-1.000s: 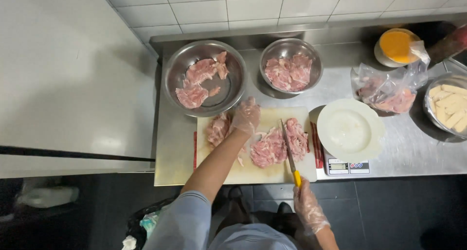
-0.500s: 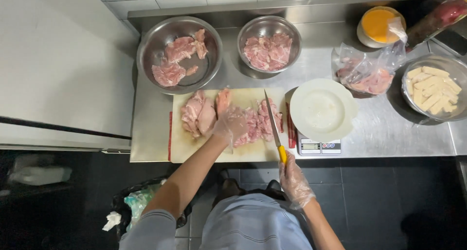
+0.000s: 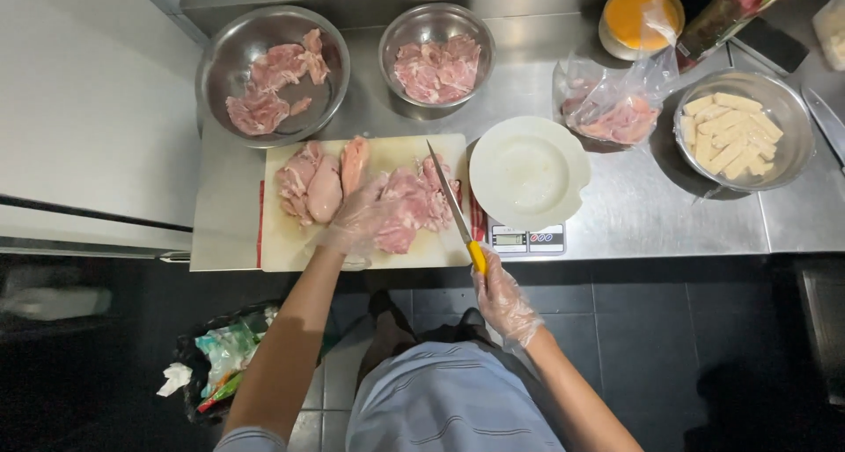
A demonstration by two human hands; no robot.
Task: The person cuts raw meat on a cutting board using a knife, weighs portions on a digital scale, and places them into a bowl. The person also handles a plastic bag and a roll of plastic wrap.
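Left hand: gloved left hand (image 3: pixel 363 225) lies spread and flat on the raw chicken piece (image 3: pixel 407 207), pressing it to the board, fingers loosely open and not closed round anything.
Right hand: gloved right hand (image 3: pixel 502 295) is wrapped round the yellow handle of the knife (image 3: pixel 457 211), off the near edge of the table.
Table: steel table (image 3: pixel 651 214) carries everything; its left edge meets a white cabinet.
Cutting board: pale cutting board (image 3: pixel 282 241) sits at the near edge, left of centre, with more chicken pieces (image 3: pixel 317 183) heaped at its left end.
Large bowl: big steel bowl (image 3: pixel 220 60) at the far left corner holds raw chicken.
Second bowl: smaller steel bowl (image 3: pixel 394 29) beside it holds cut chicken.
Strip bowl: steel bowl (image 3: pixel 797 144) toward the right edge holds pale strips.
White plate: empty white plate (image 3: pixel 528 172) rests on a kitchen scale (image 3: pixel 526 238), just right of the board.
Bag: clear plastic bag (image 3: pixel 616 109) of chicken lies behind the plate.
Knife axis: long axis runs near-to-far, slightly slanted; tip points toward the far edge and a little left, handle toward the person.
Chicken piece: lies mid-board, just left of the blade, its length roughly across the board.
Risk: the blade stands close to the left fingertips; slick meat or a loose glove could slip and bring fingers under the edge.
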